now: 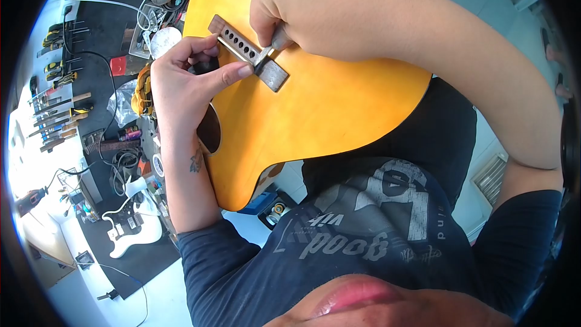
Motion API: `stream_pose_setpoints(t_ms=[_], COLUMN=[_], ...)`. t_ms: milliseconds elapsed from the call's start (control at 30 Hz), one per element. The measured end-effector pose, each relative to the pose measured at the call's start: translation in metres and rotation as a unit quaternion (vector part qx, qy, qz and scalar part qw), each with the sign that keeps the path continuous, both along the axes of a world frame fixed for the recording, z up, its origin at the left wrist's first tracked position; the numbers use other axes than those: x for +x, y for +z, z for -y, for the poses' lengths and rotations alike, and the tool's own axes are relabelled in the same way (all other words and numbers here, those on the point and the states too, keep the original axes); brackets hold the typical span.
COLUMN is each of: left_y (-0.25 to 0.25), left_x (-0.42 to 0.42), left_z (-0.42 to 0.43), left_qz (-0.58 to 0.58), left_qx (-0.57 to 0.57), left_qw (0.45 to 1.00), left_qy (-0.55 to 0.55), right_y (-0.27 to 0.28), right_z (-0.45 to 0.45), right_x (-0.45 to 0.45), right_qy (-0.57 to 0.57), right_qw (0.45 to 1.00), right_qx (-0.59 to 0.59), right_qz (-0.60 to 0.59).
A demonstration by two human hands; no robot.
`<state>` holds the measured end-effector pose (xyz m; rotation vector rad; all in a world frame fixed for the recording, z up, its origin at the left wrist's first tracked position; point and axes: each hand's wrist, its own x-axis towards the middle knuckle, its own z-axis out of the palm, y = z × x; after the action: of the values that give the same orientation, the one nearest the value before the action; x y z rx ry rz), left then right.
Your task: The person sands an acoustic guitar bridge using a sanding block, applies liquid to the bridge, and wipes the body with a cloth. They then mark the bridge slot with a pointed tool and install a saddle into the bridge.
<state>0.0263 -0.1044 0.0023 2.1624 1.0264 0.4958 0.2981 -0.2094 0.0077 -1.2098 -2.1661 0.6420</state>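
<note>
An amber-yellow acoustic guitar [339,100] lies across my lap, top facing up. Its brown bridge [275,77] has a row of several dark pin holes. The index finger and thumb of my left hand [184,70] are at opposite ends of a pale, narrow saddle strip [234,50] along the bridge's edge. My right hand [281,9] is closed around a hand tool [279,39] with a grey handle and a flat metal blade. The blade meets the bridge near my left thumb; the exact tip is hard to make out. Part of the soundhole [209,128] shows below my left wrist.
On the left, a dark workbench [97,203] carries cables, a clear plastic bag [123,103], a red item [118,65] and a white electric guitar body [136,233]. Several hand tools [57,115] line its far side. A blue box [266,209] stands below the guitar's edge.
</note>
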Motion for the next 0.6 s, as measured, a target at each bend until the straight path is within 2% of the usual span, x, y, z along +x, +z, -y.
stream_pose_setpoints(t_ms=[100,233,400,600], left_y=[-0.001,-0.001,-0.001,0.000], left_x=[0.000,-0.001,-0.001,0.000], left_z=[-0.001,-0.002,-0.001,0.000], left_qz=[0.003,0.000,-0.001,-0.002], left_qx=[-0.006,-0.008,-0.010,-0.007], left_qw=[1.000,1.000,1.000,1.000], left_qy=[0.003,0.002,0.004,0.007], right_y=[-0.003,0.008,0.003,0.008], right_z=[0.004,-0.011,-0.016,-0.017], right_x=[-0.004,-0.007,-0.006,-0.005], right_qy=[-0.015,0.002,0.013,0.004], right_qw=[0.999,0.998,0.998,0.997], right_qx=[0.033,-0.047,-0.020,-0.057], right_qz=[0.010,0.046,0.063,0.052])
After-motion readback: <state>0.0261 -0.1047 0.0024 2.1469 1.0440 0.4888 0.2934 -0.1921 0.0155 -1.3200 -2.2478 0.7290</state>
